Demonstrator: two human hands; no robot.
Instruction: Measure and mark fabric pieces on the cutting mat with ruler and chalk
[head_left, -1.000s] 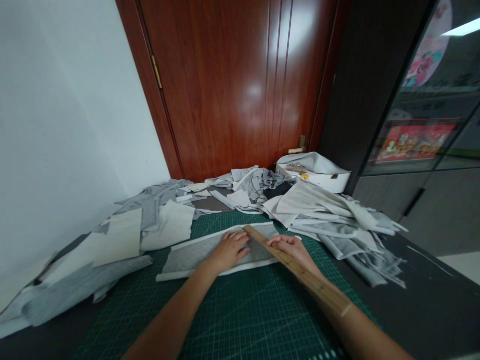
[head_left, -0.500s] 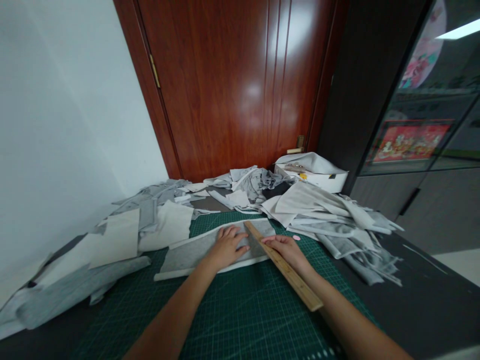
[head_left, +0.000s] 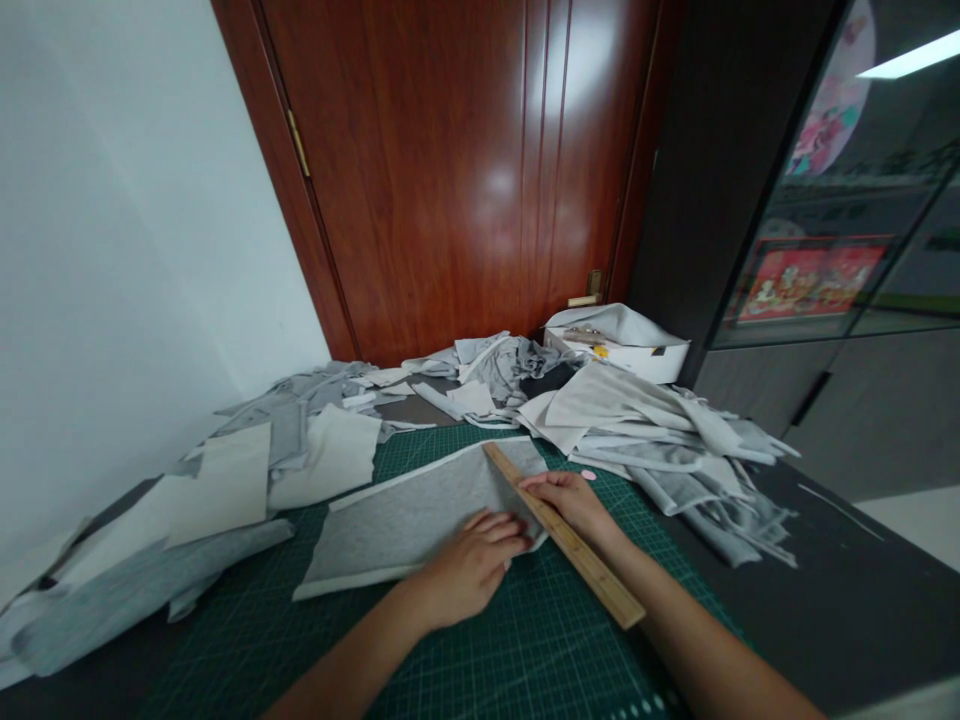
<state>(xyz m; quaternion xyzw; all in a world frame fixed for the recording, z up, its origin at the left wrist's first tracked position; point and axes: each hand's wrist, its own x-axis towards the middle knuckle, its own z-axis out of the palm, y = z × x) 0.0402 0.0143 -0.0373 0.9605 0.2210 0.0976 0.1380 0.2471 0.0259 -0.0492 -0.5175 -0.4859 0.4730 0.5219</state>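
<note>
A strip of grey fabric [head_left: 405, 510] with pale edges along its long sides lies on a green cutting mat [head_left: 450, 660]. My left hand [head_left: 476, 565] is at the strip's near edge, right of its middle, with fingers bent over the cloth and the thumb low at the edge. My right hand [head_left: 570, 505] grips a wooden ruler [head_left: 581, 560], which slants across the strip's right end and runs out toward me over the mat. Close behind the right hand, a small pink oval piece [head_left: 589, 475] rests on the mat.
Pale and grey cloth pieces [head_left: 225, 485] are heaped along the left. More scraps [head_left: 499, 370] lie at the back, and a stack of cut fabric [head_left: 660, 430] stands on the right. Behind it is a white box [head_left: 649, 360]. A wooden door [head_left: 450, 180] closes off the far side.
My left hand has come down from the strip's middle to its near edge. The strip's near left corner has shifted toward me. The ruler's near end has swung left, uncovering the pink piece.
</note>
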